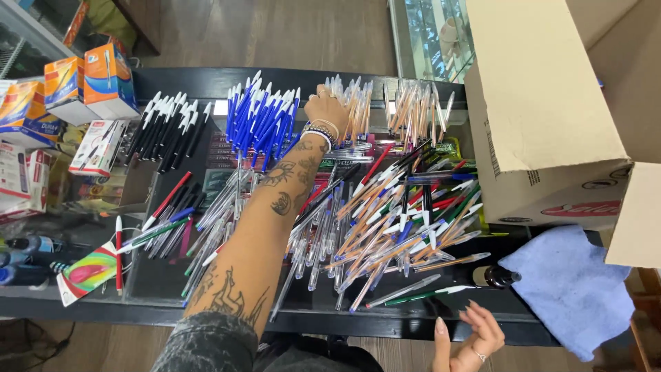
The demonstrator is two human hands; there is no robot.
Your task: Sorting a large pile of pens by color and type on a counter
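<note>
Evidently sorting is under way: near the counter's (172, 77) far edge lie grouped rows, black-capped pens (169, 131) leftmost, then blue-capped pens (260, 118). The left hand (325, 109) reaches just past them, fingers closed on the clear pens (352, 103). Mid-counter sprawls the unsorted heap (385, 220). The right hand (475, 337) hovers spread and empty off the near edge. Judged next: picking like pens from the heap.

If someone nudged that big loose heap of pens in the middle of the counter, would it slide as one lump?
Probably not. The loose heap of pens lies criss-crossed on a smooth dark counter, so pens would likely scatter and roll singly. They look like light, stiff plastic, so strays near the front edge might well drop off.
</note>
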